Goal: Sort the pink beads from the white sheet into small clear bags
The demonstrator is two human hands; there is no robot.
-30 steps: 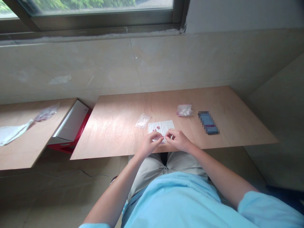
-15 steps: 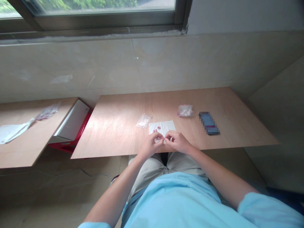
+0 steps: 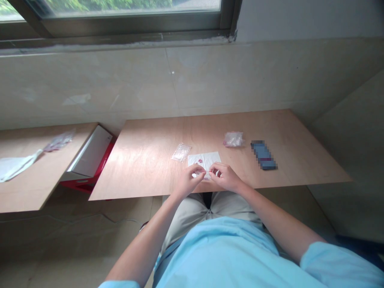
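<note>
My left hand [image 3: 191, 178] and my right hand [image 3: 223, 176] are held close together over a white sheet [image 3: 213, 156], near the table's front edge. Both are closed in a pinch. A thin reddish string [image 3: 207, 171] stretches across the small gap between the fingertips; its exact kind is too small to make out. On the sheet, beyond my left fingers, lies a small red piece [image 3: 200, 161]. My hands cover the sheet's near part. A clear plastic bag [image 3: 181, 152] lies flat just left of the sheet.
Further back on the wooden table [image 3: 144, 160] rests a bunched clear bag [image 3: 233, 139] with some red in it. A pixelated phone-like object [image 3: 264, 155] lies to the right. On the left table [image 3: 27, 196] are a white cloth [image 3: 18, 166] and another plastic bag [image 3: 60, 141].
My fingertips have drawn slightly apart, and the reddish string now shows between them. My left hand has shifted a little left, covering some of the red pieces on the sheet.
</note>
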